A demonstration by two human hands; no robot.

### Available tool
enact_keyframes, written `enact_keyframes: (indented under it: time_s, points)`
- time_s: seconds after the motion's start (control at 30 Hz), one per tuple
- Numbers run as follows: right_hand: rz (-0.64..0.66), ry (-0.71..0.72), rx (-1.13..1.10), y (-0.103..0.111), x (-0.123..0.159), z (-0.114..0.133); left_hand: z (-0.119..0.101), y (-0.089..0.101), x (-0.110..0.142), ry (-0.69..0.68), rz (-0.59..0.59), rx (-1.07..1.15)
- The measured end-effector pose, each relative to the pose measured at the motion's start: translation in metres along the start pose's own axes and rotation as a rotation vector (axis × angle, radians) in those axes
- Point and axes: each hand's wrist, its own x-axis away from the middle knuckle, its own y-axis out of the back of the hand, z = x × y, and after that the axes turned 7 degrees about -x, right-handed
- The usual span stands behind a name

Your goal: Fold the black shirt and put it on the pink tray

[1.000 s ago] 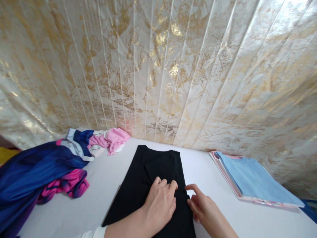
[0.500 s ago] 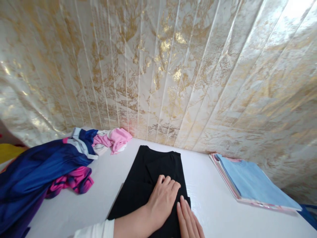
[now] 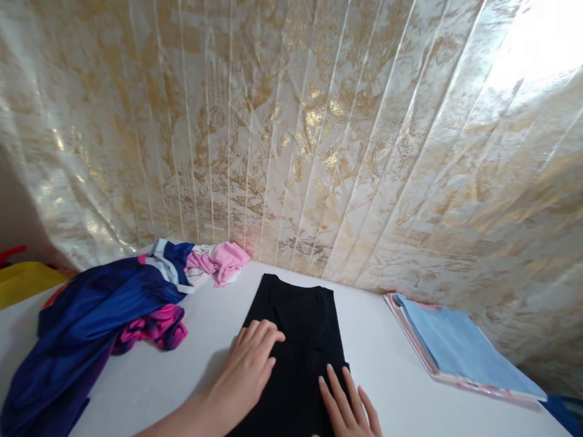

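A black garment (image 3: 300,340), folded into a long narrow shape with a scooped far edge, lies flat on the white table in front of me. Over its left side is my left hand (image 3: 250,367), palm down, fingers a little bent and thumb apart. It grips nothing; whether the fingertips touch the cloth or hover just above it, I cannot tell. My right hand (image 3: 348,403) rests on the garment's near right part with fingers spread and stretched out. The garment's near end runs out of view at the bottom.
On the left lies a loose heap of clothes: a dark blue garment (image 3: 100,315), a pink-and-navy piece (image 3: 159,328) and a light pink one (image 3: 228,261). A folded stack with light blue cloth (image 3: 464,346) on top sits at right. A gold-patterned curtain (image 3: 291,133) hangs behind the white table (image 3: 396,388).
My left hand has moved left across the black garment, from its middle to its left side, and its fingers have loosened. My right hand's fingers have spread apart. The view has shifted slightly.
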Motion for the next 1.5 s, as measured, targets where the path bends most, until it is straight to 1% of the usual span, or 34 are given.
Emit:
enact_keyframes:
  time_s: [0.03, 0.1, 0.2, 0.23, 0.3, 0.37, 0.43, 0.5, 0.57, 0.67, 0.73, 0.77, 0.83, 0.93, 1.03, 1.1, 1.17, 1.2, 1.23, 1.3, 1.33, 1.4, 1.43, 1.5]
  points:
    - [0.044, 0.044, -0.039, 0.006, -0.008, 0.000, 0.012, 0.005, 0.009, 0.041, -0.030, -0.015]
    - [0.145, 0.111, -0.165, 0.023, -0.033, 0.008, 0.033, 0.013, 0.024, 0.117, -0.079, -0.059]
    - [0.263, 0.064, -0.426, 0.050, -0.088, 0.039, 0.053, 0.020, 0.037, 0.197, -0.097, -0.127]
    - [0.291, 0.010, -0.494, 0.055, -0.107, 0.051, 0.056, 0.021, 0.039, 0.213, -0.095, -0.143]
    - [0.335, -0.038, -0.570, 0.056, -0.141, 0.073, 0.056, 0.023, 0.044, 0.237, -0.090, -0.169]
    - [0.375, -0.061, -0.575, 0.045, -0.166, 0.088, 0.054, 0.024, 0.048, 0.256, -0.068, -0.190]
    - [0.421, -0.071, -0.560, 0.031, -0.181, 0.095, 0.051, 0.025, 0.053, 0.265, -0.042, -0.200]
    - [0.460, -0.072, -0.568, 0.020, -0.186, 0.096, 0.049, 0.025, 0.058, 0.263, -0.028, -0.202]
    - [0.455, -0.064, -0.609, 0.017, -0.186, 0.096, 0.048, 0.024, 0.062, 0.258, -0.026, -0.203]
    - [0.418, -0.049, -0.729, 0.023, -0.184, 0.095, 0.049, 0.020, 0.065, 0.241, -0.012, -0.204]
    - [0.419, -0.069, -0.777, 0.027, -0.183, 0.097, 0.050, 0.018, 0.065, 0.226, -0.011, -0.209]
    - [0.417, -0.087, -0.762, 0.026, -0.182, 0.099, 0.050, 0.017, 0.065, 0.220, -0.018, -0.216]
    - [0.393, -0.105, -0.649, 0.021, -0.181, 0.105, 0.052, 0.014, 0.064, 0.214, -0.020, -0.239]
    - [0.319, -0.054, -0.443, 0.008, -0.176, 0.117, 0.055, 0.007, 0.066, 0.222, -0.009, -0.284]
    - [0.245, -0.015, -0.371, 0.002, -0.171, 0.125, 0.058, -0.003, 0.071, 0.200, -0.097, -0.340]
    - [0.201, -0.013, -0.379, 0.008, -0.167, 0.125, 0.059, -0.009, 0.074, 0.152, -0.142, -0.366]
    - [0.156, 0.002, -0.421, 0.020, -0.161, 0.117, 0.060, -0.011, 0.076, 0.096, -0.130, -0.381]
    - [0.128, 0.014, -0.451, 0.026, -0.157, 0.110, 0.060, -0.010, 0.077, 0.073, -0.123, -0.388]
    - [0.099, 0.022, -0.485, 0.032, -0.150, 0.099, 0.060, -0.010, 0.077, 0.054, -0.126, -0.396]
    - [0.038, 0.004, -0.547, 0.039, -0.131, 0.068, 0.060, -0.007, 0.079, 0.038, -0.140, -0.407]
    - [0.019, -0.030, -0.569, 0.040, -0.119, 0.049, 0.059, -0.005, 0.079, 0.038, -0.149, -0.407]
    - [-0.019, -0.145, -0.579, 0.039, -0.092, 0.008, 0.054, -0.002, 0.079, 0.032, -0.126, -0.385]
    - [-0.014, -0.211, -0.574, 0.038, -0.078, -0.012, 0.049, 0.000, 0.077, 0.021, -0.101, -0.362]
    - [0.056, -0.342, -0.597, 0.036, -0.054, -0.043, 0.037, 0.004, 0.068, -0.009, -0.036, -0.292]
